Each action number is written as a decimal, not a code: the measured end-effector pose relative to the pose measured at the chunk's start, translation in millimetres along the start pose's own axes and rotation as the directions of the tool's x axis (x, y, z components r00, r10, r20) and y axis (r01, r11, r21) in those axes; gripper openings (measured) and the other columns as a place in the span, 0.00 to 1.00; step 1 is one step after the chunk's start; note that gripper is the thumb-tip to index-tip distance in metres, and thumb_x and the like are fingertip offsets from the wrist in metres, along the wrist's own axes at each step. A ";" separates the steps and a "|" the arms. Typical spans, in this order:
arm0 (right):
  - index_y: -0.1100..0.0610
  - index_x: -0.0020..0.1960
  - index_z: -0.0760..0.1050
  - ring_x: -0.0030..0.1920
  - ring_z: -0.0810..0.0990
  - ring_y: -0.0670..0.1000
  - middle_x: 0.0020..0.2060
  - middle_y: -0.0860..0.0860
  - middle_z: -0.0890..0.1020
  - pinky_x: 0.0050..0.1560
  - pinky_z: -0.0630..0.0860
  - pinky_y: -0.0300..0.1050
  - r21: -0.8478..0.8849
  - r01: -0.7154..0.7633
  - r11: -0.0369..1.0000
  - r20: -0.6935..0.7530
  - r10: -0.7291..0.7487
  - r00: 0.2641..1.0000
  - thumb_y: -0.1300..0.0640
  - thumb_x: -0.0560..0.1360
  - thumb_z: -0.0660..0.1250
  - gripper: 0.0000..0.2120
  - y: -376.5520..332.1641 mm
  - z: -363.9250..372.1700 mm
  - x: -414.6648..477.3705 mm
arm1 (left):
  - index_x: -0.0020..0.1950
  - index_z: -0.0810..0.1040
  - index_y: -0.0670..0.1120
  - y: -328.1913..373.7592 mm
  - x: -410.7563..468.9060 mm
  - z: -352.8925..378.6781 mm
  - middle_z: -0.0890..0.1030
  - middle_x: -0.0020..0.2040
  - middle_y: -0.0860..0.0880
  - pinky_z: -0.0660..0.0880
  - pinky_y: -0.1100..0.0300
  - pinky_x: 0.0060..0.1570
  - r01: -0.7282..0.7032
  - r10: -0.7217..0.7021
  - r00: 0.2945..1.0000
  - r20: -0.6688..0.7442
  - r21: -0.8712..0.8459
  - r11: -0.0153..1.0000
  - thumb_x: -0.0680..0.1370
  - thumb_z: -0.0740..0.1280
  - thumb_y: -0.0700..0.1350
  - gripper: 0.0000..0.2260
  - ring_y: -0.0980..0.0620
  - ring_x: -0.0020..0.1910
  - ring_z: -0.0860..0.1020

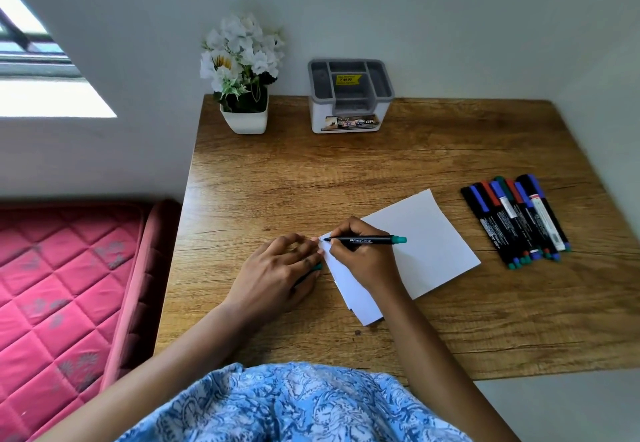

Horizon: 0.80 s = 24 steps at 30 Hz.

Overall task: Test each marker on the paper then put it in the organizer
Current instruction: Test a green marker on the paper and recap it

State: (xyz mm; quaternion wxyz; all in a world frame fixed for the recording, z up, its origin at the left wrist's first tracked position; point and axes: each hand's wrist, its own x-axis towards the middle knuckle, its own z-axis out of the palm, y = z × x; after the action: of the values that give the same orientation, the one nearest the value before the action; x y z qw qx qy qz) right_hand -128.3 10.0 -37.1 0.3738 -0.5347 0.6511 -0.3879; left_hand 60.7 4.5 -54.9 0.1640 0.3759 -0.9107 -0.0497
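The right hand has its fingers curled round a green marker, tip on the paper's left corner, mid-frame. The left hand's bent fingers hold a green cap and touch the paper's edge. The organizer stands upper centre on the counter.

markers right of paper

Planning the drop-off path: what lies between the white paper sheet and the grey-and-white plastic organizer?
Only bare brown wooden tabletop lies between white paper sheet and organizer, as the head view shows.
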 end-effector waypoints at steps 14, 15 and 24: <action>0.57 0.41 0.77 0.39 0.79 0.43 0.35 0.45 0.81 0.38 0.76 0.40 0.008 -0.006 1.000 -0.027 0.007 1.000 0.62 0.71 0.70 0.02 2.4 1.7 0.7 | 0.61 0.80 0.48 0.9 0.7 -1.8 0.79 0.61 0.51 0.74 0.55 0.55 0.002 -0.002 1.000 -0.009 0.002 1.000 0.78 0.62 0.52 0.16 0.46 0.59 0.76; 0.57 0.41 0.77 0.38 0.79 0.43 0.34 0.45 0.81 0.38 0.76 0.42 0.010 -0.012 1.000 -0.023 0.013 1.000 0.62 0.71 0.70 0.03 1.9 1.7 0.7 | 0.61 0.80 0.47 0.8 1.0 -1.8 0.80 0.61 0.51 0.74 0.55 0.55 0.002 -0.002 1.000 -0.011 0.002 1.000 0.78 0.62 0.52 0.16 0.46 0.59 0.76; 0.54 0.41 0.76 0.40 0.80 0.46 0.36 0.46 0.81 0.42 0.80 0.53 0.057 -0.031 0.998 -0.032 0.033 0.999 0.61 0.71 0.69 0.03 4.1 2.3 0.4 | 0.61 0.81 0.47 0.5 1.4 -0.4 0.80 0.61 0.50 0.73 0.56 0.57 -0.002 0.002 1.000 -0.022 -0.001 1.000 0.78 0.61 0.52 0.17 0.46 0.58 0.76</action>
State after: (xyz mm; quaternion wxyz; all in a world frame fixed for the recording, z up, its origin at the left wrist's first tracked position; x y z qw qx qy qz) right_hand -127.9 9.9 -41.8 0.3843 -0.5068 0.6544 -0.4089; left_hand 59.6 3.9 -54.0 0.1741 0.3753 -0.9093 -0.0457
